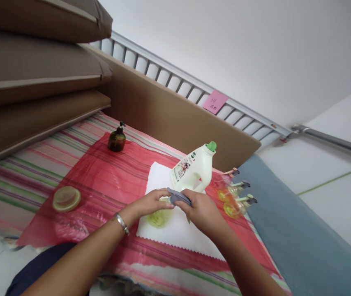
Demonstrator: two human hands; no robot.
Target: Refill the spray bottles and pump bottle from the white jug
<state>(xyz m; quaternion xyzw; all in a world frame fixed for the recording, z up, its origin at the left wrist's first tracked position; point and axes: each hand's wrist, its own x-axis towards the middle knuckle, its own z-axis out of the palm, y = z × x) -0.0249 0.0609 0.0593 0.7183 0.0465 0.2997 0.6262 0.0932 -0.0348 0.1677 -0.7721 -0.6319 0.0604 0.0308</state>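
Left hand (152, 203), curled about the neck of a yellow-green bottle (159, 218) on white cloth (181, 236); right hand (204, 211), closed on its grey top (174, 195). Apparent step: working the top; next move calls for a steady bottle. Red sheet (101, 181) gives room leftward; jug (190, 172) behind and pump bottles (233, 209) near the right edge limit reach.

Diffuse light brightened the pale wall (240, 49), while the stacked brown slabs (40, 61) lay in partial shadow. Glare flecked the red plastic sheet (114, 174); fine detail appeared soft, and wide-angle distortion stretched the edges.
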